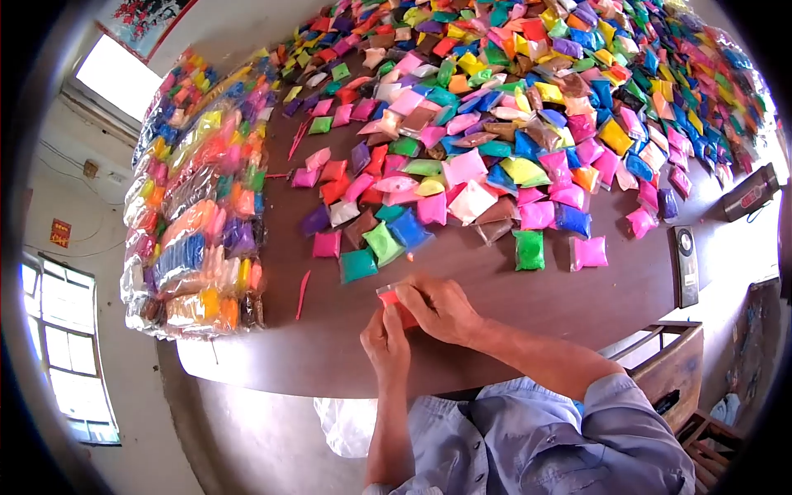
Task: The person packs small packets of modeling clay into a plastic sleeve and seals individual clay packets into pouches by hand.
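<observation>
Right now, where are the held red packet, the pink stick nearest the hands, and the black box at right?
Red packet (405, 314): head view, exposed red part.
Pink stick (304, 294): head view, mid-shaft.
Black box (749, 195): head view, labelled face.

Both of the person's bare hands meet close together before the torso. The left hand (386, 337), above a nearly upright forearm (390, 437), pinches with thumb and fingertips raised. The right hand (443, 309), its forearm (536, 351) slanting in from the right, curls inward, fingers bent.
</observation>
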`<state>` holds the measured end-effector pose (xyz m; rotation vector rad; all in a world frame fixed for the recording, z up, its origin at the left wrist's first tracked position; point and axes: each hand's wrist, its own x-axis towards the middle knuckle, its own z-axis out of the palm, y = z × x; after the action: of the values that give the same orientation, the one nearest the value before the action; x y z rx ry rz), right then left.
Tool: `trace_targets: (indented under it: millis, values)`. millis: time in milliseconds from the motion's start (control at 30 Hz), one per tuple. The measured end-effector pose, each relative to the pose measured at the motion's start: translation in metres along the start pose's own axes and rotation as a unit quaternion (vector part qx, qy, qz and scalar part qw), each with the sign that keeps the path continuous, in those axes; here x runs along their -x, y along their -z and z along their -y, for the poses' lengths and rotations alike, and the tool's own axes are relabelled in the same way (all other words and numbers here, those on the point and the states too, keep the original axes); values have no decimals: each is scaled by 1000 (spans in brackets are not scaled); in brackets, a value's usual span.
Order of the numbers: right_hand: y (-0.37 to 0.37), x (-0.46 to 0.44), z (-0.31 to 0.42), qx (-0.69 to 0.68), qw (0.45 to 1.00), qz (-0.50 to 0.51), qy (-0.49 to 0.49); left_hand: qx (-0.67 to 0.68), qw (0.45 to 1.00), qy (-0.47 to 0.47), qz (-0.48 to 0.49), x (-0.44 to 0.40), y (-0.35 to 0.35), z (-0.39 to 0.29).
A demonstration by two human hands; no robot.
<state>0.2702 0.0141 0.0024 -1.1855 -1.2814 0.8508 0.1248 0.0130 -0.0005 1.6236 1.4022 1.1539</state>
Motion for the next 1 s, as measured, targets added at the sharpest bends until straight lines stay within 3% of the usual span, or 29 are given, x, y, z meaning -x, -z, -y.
trace_targets:
  millis: [200,333,433,500,700,733,800,833,867,933,1000]
  values:
    - [3,1,-5,14,997,40,-66,34,999,-9,-31,0,-3,-2]
    - [5,-1,-6,-36,996,8,-77,87,994,64,20,0,-2,-8]
    - [5,-3,-4,-55,997,-14,-49,27,999,30,19,-2,-3,-5]
    - [9,-3,4,-42,995,21,-90,-24,1000,-14,2,-3,-2,1]
    - [9,-4,6,-47,992,36,-112,-42,999,-27,4,-1,0,-1]
    - [7,-4,4,-47,992,37,-107,-42,999,-31,0,-1,1,-7]
    - [4,-3,-4,-94,994,16,-45,61,996,60,-3,1,2,-16]
    - [6,-2,-6,-12,999,37,-34,107,992,69,-22,3,-1,-13]
    - [6,1,-5,3,997,59,-47,117,992,52,-21,4,2,6]
    - [6,1,-8,4,997,68,21,54,995,70,-44,2,1,7]
    - [8,1,-3,-4,997,81,3,55,994,50,-76,0,-2,10]
